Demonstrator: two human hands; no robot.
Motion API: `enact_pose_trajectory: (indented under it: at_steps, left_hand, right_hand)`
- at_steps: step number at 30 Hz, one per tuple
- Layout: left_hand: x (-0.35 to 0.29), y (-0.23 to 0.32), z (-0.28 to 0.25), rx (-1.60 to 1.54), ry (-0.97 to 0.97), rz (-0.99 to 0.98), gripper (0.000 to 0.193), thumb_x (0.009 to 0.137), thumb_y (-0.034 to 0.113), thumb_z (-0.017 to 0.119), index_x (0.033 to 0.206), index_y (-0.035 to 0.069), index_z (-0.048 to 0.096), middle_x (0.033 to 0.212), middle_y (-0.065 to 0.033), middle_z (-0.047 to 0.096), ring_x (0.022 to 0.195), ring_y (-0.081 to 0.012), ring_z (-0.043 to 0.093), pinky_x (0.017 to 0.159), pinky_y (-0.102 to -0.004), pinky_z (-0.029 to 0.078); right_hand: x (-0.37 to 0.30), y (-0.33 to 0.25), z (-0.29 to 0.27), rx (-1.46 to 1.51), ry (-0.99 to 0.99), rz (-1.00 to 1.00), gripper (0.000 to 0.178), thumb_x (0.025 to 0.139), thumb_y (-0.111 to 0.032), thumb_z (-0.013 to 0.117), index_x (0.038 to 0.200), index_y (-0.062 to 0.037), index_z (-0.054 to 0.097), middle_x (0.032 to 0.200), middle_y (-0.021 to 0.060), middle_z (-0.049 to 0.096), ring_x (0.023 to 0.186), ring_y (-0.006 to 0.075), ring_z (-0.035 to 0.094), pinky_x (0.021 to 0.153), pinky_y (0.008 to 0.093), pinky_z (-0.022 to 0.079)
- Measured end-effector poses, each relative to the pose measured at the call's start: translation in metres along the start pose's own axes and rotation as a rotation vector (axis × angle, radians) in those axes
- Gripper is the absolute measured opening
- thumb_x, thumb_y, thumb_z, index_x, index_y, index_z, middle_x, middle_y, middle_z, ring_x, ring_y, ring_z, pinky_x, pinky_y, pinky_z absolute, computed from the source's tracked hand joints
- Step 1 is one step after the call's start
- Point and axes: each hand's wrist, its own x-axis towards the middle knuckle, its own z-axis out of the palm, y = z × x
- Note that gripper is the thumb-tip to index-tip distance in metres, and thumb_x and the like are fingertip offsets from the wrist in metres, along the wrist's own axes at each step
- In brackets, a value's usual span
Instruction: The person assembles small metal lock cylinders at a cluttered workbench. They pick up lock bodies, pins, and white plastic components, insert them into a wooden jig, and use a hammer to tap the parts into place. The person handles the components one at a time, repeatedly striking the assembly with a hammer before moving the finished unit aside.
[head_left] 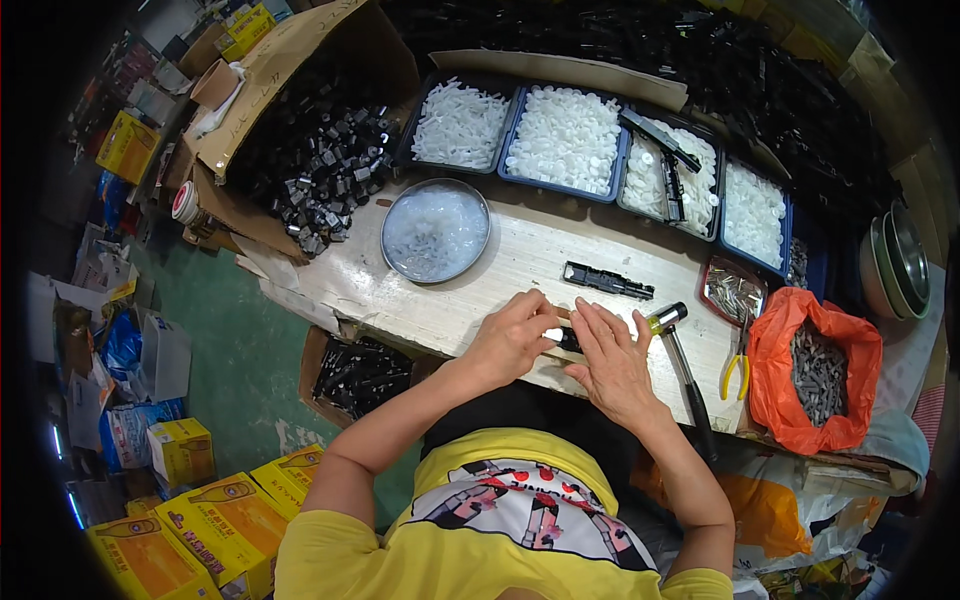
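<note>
Green flooring shows beyond the left end of our pale desk. Our left hand and right hand come together over a slender dark part at the desk's near edge, a white bit showing beside the left; they cover most of it, so we cannot tell whether either is clamped on it. We judge this one unfinished. Another dark piece lies just beyond; whether it is complete, we cannot tell. Plenty seems left: four trays hold white pieces, and a hammer lies untouched at our right.
</note>
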Motion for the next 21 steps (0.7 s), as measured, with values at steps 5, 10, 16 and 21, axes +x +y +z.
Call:
enact_pose_trajectory:
  at_steps: [5, 10, 16, 21]
  left_hand:
    - [-0.002, -0.014, 0.005, -0.650, 0.024, -0.415, 0.014, 0.071, 0.000, 0.069, 0.084, 0.001, 0.061, 0.085, -0.0014, 0.046, 0.071, -0.0086, 0.049, 0.062, -0.0219, 0.044]
    - [-0.002, -0.019, 0.011, -0.771, 0.100, -0.416, 0.006, 0.074, -0.004, 0.066, 0.078, -0.001, 0.062, 0.083, -0.0013, 0.047, 0.060, -0.0043, 0.048, 0.046, -0.0153, 0.040]
    - [0.006, -0.027, 0.003, -0.979, 0.010, -0.569, 0.005, 0.072, -0.007, 0.066, 0.074, -0.003, 0.064, 0.082, -0.0036, 0.049, 0.053, -0.0084, 0.050, 0.040, -0.0185, 0.042]
    - [0.003, -0.025, 0.001, -0.917, 0.003, -0.571, 0.005, 0.072, -0.008, 0.065, 0.074, -0.003, 0.064, 0.081, -0.0041, 0.050, 0.052, -0.0090, 0.051, 0.040, -0.0187, 0.042]
  right_hand:
    - [-0.001, -0.001, 0.001, 0.000, -0.011, 0.010, 0.063, 0.077, -0.035, 0.060, 0.129, -0.0060, 0.039, 0.135, 0.0067, 0.037, 0.120, 0.0225, 0.037, 0.100, 0.0532, 0.018]
    - [0.001, -0.001, 0.001, -0.001, -0.011, 0.013, 0.062, 0.077, -0.033, 0.061, 0.128, -0.0040, 0.039, 0.133, 0.0069, 0.039, 0.120, 0.0224, 0.037, 0.100, 0.0515, 0.020]
    - [0.002, -0.001, 0.003, -0.024, 0.014, 0.011, 0.055, 0.079, -0.030, 0.059, 0.124, -0.0030, 0.043, 0.129, 0.0081, 0.044, 0.116, 0.0230, 0.041, 0.100, 0.0490, 0.023]
    - [0.003, 0.000, 0.006, 0.014, 0.057, 0.016, 0.048, 0.080, -0.027, 0.059, 0.119, -0.0018, 0.047, 0.123, 0.0094, 0.048, 0.112, 0.0239, 0.044, 0.099, 0.0471, 0.024]
